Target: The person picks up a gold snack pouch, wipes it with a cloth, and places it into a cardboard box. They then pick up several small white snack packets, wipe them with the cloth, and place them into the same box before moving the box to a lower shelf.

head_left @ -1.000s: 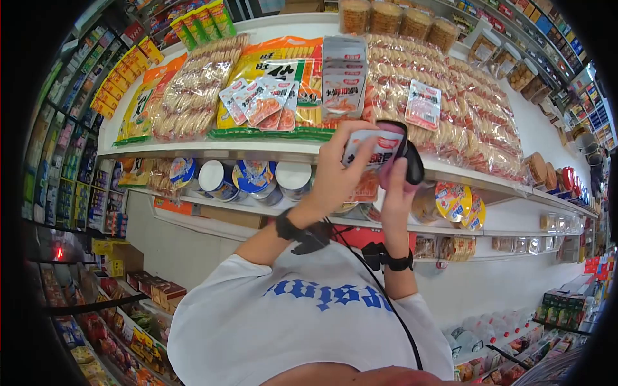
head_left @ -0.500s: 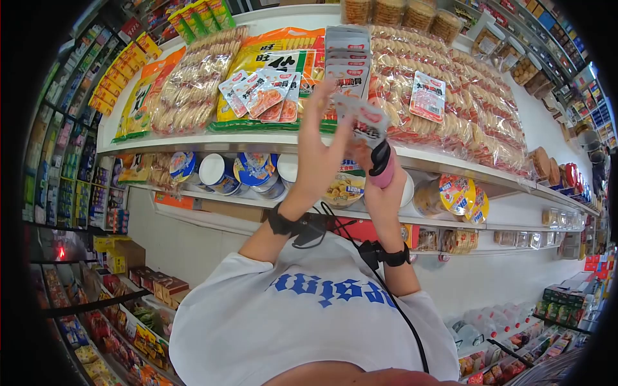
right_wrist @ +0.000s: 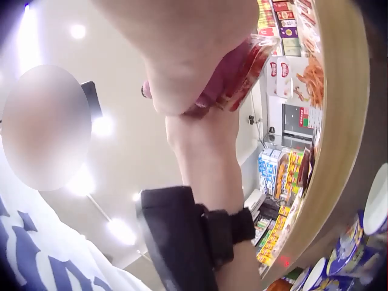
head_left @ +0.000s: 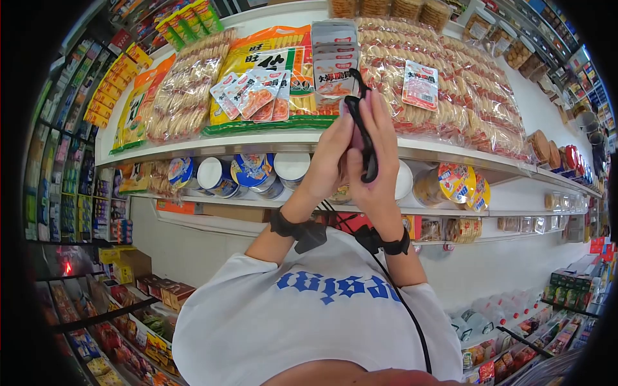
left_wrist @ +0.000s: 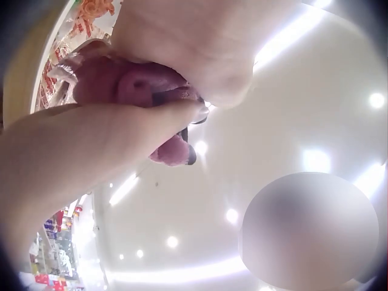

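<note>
In the head view my left hand (head_left: 330,161) and right hand (head_left: 376,154) meet palm to palm above the shelf's front edge. A pink and black item (head_left: 364,138) is pinched between my right thumb and straight fingers; what it is cannot be told. My left hand presses against its other side, its fingers extended. Pink folds (left_wrist: 106,85) show between the hands in the left wrist view. A red packet with a clear edge (right_wrist: 248,73) sticks out between them in the right wrist view. Behind the fingertips stands a row of grey snack packets (head_left: 333,77).
Several fanned packets (head_left: 251,96) lie on a yellow bag, and a single packet (head_left: 420,85) lies on wrapped biscuits (head_left: 476,103). Tubs (head_left: 254,172) fill the shelf below. A black cable (head_left: 405,302) hangs down over the shirt.
The hands have come together. The packet that stood out between them is now mostly hidden in the head view, and the left fingers, spread before, lie close together.
</note>
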{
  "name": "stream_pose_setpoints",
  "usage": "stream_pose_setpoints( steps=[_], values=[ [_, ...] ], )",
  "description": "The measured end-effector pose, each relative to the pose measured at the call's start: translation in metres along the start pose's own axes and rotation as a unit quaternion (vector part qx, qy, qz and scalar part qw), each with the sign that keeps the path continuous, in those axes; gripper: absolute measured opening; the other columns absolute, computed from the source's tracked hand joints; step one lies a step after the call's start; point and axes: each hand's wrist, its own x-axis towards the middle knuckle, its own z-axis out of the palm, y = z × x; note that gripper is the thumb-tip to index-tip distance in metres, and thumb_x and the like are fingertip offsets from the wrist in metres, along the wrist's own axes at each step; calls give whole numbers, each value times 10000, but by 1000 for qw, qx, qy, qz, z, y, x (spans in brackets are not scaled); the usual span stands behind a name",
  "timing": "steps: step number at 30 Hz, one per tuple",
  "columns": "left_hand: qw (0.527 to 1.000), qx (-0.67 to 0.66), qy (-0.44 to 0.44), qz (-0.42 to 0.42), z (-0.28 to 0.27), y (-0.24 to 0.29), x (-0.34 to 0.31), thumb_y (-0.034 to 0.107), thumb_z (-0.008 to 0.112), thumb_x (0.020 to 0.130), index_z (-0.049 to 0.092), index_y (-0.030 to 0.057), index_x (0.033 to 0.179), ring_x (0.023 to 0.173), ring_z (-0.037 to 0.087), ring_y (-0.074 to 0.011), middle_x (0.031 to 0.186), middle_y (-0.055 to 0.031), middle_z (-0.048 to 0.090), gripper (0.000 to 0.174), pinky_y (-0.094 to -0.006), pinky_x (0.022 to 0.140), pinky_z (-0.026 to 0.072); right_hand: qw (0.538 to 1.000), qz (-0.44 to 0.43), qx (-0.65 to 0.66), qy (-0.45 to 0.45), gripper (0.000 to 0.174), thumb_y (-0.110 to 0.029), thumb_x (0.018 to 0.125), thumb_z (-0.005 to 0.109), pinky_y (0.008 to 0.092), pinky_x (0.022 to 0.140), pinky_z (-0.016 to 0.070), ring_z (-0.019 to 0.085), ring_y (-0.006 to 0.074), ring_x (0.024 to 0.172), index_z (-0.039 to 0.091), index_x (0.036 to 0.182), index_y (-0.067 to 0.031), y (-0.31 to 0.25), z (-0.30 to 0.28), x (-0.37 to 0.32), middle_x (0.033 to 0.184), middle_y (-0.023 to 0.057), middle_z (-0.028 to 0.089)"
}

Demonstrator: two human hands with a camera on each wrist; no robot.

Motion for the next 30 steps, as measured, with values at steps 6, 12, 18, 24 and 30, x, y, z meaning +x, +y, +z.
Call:
stream_pose_setpoints(
  steps=[6, 12, 18, 24, 30],
  values=[
    [968, 224, 53, 102, 2, -11, 2, 252, 482, 1053, 527, -7, 1317, 1171, 531, -133, 1324, -75, 539, 372, -275, 989, 425, 854, 328, 375, 148, 342, -184, 981, 641, 260, 892, 484, 617, 106, 1009, 587, 1251, 18, 18, -5, -10, 1132, 65, 669],
    [911, 364, 38, 192, -7, -3, 9, 155, 575, 1001, 619, -35, 1230, 1297, 471, -192, 1350, -97, 538, 300, -316, 1087, 343, 886, 308, 331, 103, 236, -156, 968, 666, 247, 824, 498, 626, 89, 950, 635, 1149, -9, 36, -4, -35, 1074, 32, 678],
    [971, 230, -12, 71, 2, -13, -2, 209, 504, 1052, 524, -28, 1367, 1171, 566, -127, 1280, -89, 613, 395, -279, 1009, 430, 853, 305, 372, 205, 244, -136, 971, 657, 255, 812, 514, 631, 104, 960, 606, 1178, -17, 26, -6, -29, 1080, 45, 664],
    [987, 141, -30, 69, 16, -2, 1, 307, 360, 1092, 534, -69, 1332, 1186, 574, -150, 1325, -117, 599, 478, -301, 1044, 418, 916, 231, 223, 239, 246, -76, 969, 634, 279, 854, 514, 634, 132, 987, 581, 1198, -2, 11, -2, -33, 1114, 77, 658],
    [987, 94, 64, 114, 6, -11, -2, 334, 426, 1072, 587, -38, 1249, 1050, 644, -156, 1199, -111, 658, 443, -291, 937, 494, 975, 146, 83, 142, 315, -42, 929, 661, 281, 821, 515, 653, 154, 937, 569, 1226, 11, -3, -1, -26, 1083, 110, 677]
  ],
)
